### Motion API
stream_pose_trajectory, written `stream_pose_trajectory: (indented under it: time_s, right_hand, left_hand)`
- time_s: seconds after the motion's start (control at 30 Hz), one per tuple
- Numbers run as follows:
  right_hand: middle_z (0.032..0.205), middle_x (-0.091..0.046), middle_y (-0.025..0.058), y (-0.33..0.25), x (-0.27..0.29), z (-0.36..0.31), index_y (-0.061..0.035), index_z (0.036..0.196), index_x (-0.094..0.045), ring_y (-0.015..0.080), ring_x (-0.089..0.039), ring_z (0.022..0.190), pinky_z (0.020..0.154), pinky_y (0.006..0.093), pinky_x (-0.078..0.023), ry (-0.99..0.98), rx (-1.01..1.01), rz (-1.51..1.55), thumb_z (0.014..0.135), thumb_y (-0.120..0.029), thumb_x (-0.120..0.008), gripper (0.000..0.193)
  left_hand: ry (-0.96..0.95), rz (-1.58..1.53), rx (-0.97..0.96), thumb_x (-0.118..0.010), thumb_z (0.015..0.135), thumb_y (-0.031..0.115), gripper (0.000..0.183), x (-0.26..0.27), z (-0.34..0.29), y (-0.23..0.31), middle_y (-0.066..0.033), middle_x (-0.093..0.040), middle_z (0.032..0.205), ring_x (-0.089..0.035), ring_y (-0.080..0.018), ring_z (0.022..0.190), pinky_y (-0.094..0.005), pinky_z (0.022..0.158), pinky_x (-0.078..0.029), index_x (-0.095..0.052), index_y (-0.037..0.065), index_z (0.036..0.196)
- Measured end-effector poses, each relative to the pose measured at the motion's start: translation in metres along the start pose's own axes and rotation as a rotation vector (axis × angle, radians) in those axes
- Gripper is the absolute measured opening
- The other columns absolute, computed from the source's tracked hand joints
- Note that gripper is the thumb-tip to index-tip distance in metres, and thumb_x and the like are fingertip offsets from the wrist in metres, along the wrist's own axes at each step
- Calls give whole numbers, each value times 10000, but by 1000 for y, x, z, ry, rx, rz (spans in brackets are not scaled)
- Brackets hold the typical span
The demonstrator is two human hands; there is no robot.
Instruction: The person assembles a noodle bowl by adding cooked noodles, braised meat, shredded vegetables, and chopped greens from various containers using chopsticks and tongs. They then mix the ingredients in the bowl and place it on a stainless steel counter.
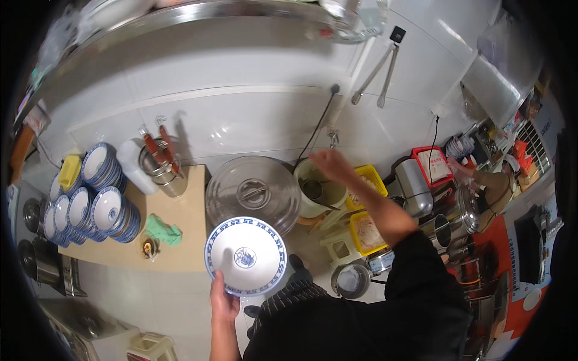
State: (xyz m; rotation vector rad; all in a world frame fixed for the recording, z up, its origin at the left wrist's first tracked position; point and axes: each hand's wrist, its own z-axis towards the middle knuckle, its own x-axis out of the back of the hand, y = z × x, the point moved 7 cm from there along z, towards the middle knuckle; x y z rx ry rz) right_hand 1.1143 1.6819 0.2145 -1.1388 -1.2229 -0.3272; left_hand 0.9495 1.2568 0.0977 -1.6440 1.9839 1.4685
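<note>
My left hand [224,299] grips the near rim of a white bowl [259,269] with a blue patterned border and a round blue motif at its centre. The bowl is held up, its inside facing me, and no food shows in it. My right arm reaches forward over a pale bucket [304,210] with a dark round vessel [312,188] in it. At the bucket's far side, my right hand [330,163] is closed just below a wall tap [333,138]. Whatever its fingers hold, if anything, is too small to make out. Left of the bucket is a large transparent round lid [226,180].
Stacked blue-and-white bowls [108,210], a green cloth [162,230] and a pot with red-handled utensils [171,180] stand on a table [192,240] at left. Yellow baskets [367,231], a metal pot [351,281] and a stool [337,249] are at right. Tongs [385,66] hang on the wall.
</note>
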Motion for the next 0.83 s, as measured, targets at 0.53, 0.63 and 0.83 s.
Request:
stream_pose_trajectory:
  time_s: [0.53, 0.63, 0.83]
  right_hand:
    - [980, -684, 249, 222, 16, 204, 20, 1166, -555, 413, -648, 963, 858, 492, -507, -108, 6, -220, 957, -326, -542, 405]
    - [933, -695, 229, 222, 17, 207, 17, 1141, -570, 397, -670, 920, 817, 489, -514, -158, 99, -212, 936, -281, -561, 362]
    - [920, -692, 238, 220, 23, 211, -16, 1123, -542, 422, -662, 916, 812, 500, -512, -254, 246, -237, 942, -298, -583, 337]
  left_hand:
    - [-211, 22, 306, -402, 1038, 441, 574, -281, 352, -246, -129, -432, 1488, -435, -326, 1346, -533, 1090, -369, -339, 93, 1490]
    - [-178, 24, 324, -402, 1038, 442, 575, -293, 364, -261, -127, -427, 1491, -435, -332, 1347, -536, 1076, -387, -333, 97, 1493]
    - [-172, 81, 327, -444, 1007, 502, 634, -295, 389, -274, -118, -422, 1497, -416, -322, 1366, -545, 1097, -357, -310, 141, 1511]
